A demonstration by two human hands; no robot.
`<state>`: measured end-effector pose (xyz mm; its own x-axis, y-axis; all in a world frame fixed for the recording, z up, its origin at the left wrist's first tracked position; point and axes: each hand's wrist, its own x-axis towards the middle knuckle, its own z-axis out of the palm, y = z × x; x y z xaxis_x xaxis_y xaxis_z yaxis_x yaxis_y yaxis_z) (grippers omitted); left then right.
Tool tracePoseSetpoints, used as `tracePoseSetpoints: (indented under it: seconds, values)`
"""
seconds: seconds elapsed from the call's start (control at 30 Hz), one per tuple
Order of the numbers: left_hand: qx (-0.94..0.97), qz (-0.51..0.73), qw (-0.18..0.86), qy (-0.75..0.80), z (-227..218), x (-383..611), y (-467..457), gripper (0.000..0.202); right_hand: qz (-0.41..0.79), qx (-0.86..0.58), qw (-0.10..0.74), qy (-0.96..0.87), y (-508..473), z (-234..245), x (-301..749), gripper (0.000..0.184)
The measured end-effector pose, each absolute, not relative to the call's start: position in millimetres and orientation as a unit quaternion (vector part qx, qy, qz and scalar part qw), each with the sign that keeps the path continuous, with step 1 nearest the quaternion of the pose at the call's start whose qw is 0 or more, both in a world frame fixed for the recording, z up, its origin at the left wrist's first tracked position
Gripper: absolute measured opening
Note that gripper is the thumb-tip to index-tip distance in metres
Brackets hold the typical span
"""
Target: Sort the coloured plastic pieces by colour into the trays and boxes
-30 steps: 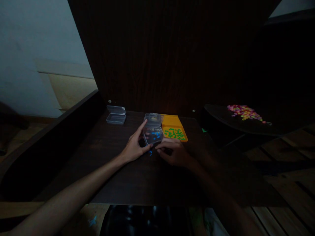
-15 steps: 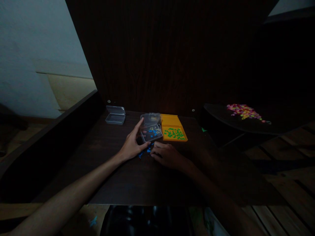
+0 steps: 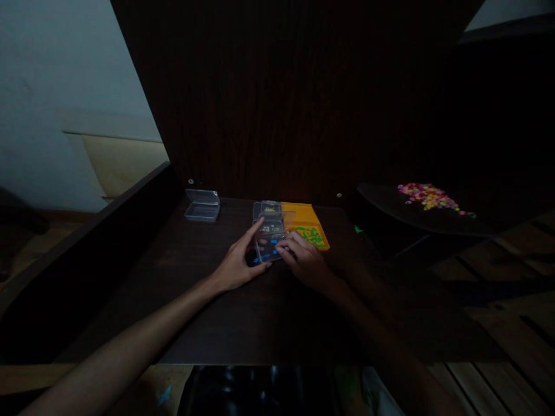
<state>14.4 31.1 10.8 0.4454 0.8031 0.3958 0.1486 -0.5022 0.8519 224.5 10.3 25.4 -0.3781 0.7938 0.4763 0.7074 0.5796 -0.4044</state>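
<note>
My left hand (image 3: 236, 266) grips the left side of a small clear plastic box (image 3: 269, 240) tipped up on the dark table (image 3: 208, 300); its index finger stretches along the box's edge. Small blue pieces (image 3: 265, 257) lie in and under the box. My right hand (image 3: 306, 263) rests against the box's right side with its fingers curled at the rim; what they pinch is too dark to make out. Just behind stands another clear box (image 3: 269, 209) with yellowish pieces.
An orange tray (image 3: 303, 218) with green pieces (image 3: 313, 236) sits right of the boxes. A closed clear box (image 3: 202, 204) lies at the table's back left. A pile of pink and yellow pieces (image 3: 427, 196) rests on a dark surface to the right. A dark panel rises behind.
The clear box has been tipped up more steeply. My right hand moved from the table in front of it up to its right side. The loose blue pieces are no longer spread on the table.
</note>
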Motion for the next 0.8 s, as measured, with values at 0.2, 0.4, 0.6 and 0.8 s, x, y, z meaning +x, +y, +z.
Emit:
tracePoseSetpoints:
  seconds: [0.2,0.4,0.6,0.8]
  values:
    - [0.765,0.397,0.411,0.295,10.6,16.6,26.3,0.094,0.036,-0.459,0.281,-0.842,12.2,23.1,226.8,0.022]
    - [0.763,0.397,0.418,0.291,9.2,17.4,25.4,0.094,0.022,-0.455,0.274,-0.847,13.0,21.2,229.0,0.025]
    - [0.755,0.401,0.431,0.289,11.4,17.3,25.9,0.094,0.025,-0.455,0.264,-0.85,13.1,18.3,230.6,0.027]
    - [0.754,0.408,0.42,0.298,12.7,16.2,27.9,0.094,0.031,-0.452,0.303,-0.838,11.7,23.9,230.3,0.03]
